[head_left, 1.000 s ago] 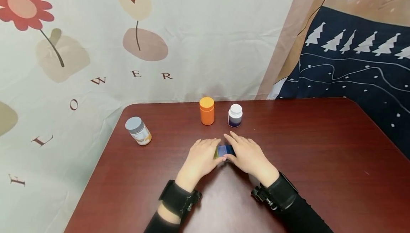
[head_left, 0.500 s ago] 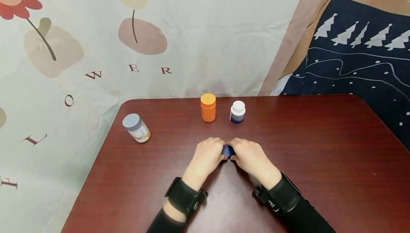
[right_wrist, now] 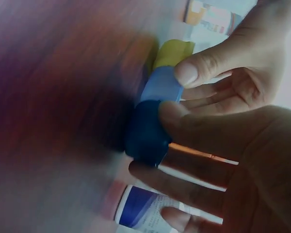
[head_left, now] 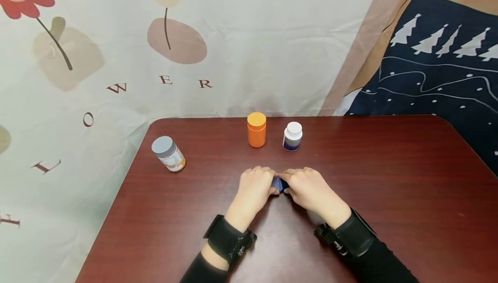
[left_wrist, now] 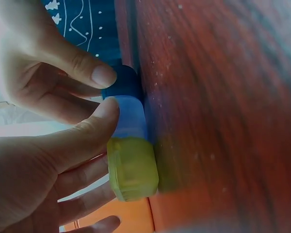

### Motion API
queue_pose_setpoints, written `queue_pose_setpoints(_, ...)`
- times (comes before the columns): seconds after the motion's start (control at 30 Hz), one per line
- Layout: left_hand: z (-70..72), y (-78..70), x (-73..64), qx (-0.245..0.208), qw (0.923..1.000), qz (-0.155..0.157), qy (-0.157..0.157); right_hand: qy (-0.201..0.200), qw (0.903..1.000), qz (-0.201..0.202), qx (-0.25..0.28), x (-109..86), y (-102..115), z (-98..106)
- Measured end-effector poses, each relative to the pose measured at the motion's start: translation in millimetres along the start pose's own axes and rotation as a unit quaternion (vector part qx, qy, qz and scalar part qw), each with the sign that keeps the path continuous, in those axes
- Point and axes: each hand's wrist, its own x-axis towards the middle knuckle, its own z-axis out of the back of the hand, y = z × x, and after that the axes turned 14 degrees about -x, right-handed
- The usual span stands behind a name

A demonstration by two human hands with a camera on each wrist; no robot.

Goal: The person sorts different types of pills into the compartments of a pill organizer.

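A small pill box with yellow, light blue and dark blue sections (head_left: 277,183) lies low at the table between both hands. My left hand (head_left: 252,190) grips its left part, the thumb pressing the light blue section (left_wrist: 130,116) in the left wrist view, beside the yellow end (left_wrist: 134,170). My right hand (head_left: 313,190) pinches the dark blue end (right_wrist: 146,127), thumb on the near side and fingers behind. From the head view the yellow section is hidden under the left hand. Both thumbs sit close together near the joint of the two blue sections.
Behind the hands stand an orange bottle (head_left: 256,132) and a white bottle with a dark purple label (head_left: 292,138). A grey-lidded jar (head_left: 168,155) is at the left. The reddish-brown table (head_left: 389,179) meets a printed cloth (head_left: 256,49) at its back edge.
The fingers of both hands have curled in from a straighter pose and taken hold of the pill box. Its yellow section has gone from sight in the head view, which has shifted slightly.
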Motion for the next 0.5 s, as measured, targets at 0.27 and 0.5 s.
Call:
queue_pose_setpoints(0.27, -0.2, 0.8, 2.2, 0.008, 0.9997, -0.006, -0.021, 0.082, 0.9913, 0.033, 0.097, 17.5, -40.5, -29.1)
queue_pose_setpoints(0.5, -0.9, 4.8, 1.6, -0.039, 0.9991, 0.017, -0.001, 0.131, 0.9813, -0.006, 0.141, 49.3, -72.7, -81.5)
